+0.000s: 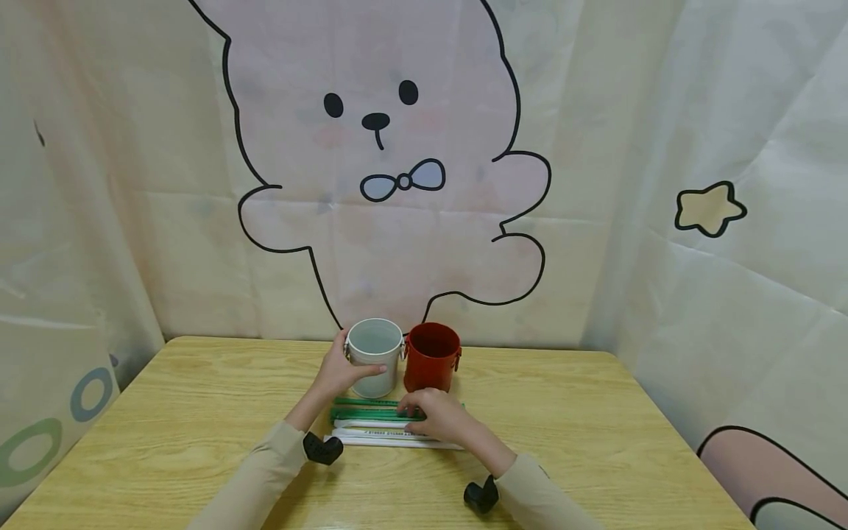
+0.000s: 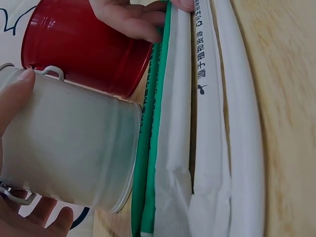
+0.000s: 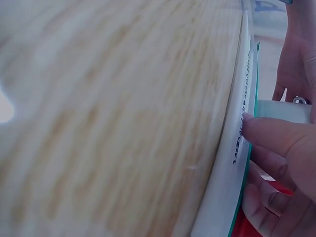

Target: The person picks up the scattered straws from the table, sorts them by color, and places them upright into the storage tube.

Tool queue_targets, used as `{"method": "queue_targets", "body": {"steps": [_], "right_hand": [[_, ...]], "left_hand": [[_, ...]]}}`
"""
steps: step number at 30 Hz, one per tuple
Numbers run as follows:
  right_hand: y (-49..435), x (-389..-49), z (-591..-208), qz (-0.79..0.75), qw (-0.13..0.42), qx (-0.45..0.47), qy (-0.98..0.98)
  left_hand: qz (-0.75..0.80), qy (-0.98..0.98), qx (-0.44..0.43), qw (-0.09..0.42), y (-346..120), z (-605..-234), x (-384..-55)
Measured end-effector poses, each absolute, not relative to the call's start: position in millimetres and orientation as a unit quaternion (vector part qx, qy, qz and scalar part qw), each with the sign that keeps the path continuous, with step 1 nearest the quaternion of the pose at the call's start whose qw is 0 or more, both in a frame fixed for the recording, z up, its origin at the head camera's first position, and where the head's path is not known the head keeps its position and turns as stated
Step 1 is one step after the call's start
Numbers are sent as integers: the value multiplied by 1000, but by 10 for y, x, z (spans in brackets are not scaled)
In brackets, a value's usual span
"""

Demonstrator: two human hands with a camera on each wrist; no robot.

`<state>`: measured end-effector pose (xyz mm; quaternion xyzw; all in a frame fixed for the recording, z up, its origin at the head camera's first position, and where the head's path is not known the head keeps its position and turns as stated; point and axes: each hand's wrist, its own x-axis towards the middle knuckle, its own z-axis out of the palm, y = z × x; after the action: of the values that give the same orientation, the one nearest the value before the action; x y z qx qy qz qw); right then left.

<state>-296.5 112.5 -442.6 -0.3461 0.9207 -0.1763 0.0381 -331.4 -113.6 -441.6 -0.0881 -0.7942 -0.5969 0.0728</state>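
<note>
On the table, a white metal bucket with small side handles stands upright beside a red bucket. My left hand holds the white bucket, thumb across its front and fingers at its far side. Straws in long paper wrappers lie side by side in front of the buckets: green ones nearer the buckets, white ones nearer me. Over their right half, my right hand has curled fingers at the green straws. Its thumb touches a printed white straw. How firmly these are pinched is hard to see.
The wooden table ends at a fabric backdrop printed with a cartoon bear, just behind the buckets. More fabric hangs at both sides. Black wrist cameras sit on both my wrists.
</note>
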Motion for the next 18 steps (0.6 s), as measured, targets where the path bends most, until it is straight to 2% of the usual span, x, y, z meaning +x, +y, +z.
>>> {"method": "queue_targets", "body": {"steps": [18], "right_hand": [[1208, -2901, -4332, -209, 24, -354, 911]], "left_hand": [[-586, -800, -97, 79, -1161, -4441, -3341]]}}
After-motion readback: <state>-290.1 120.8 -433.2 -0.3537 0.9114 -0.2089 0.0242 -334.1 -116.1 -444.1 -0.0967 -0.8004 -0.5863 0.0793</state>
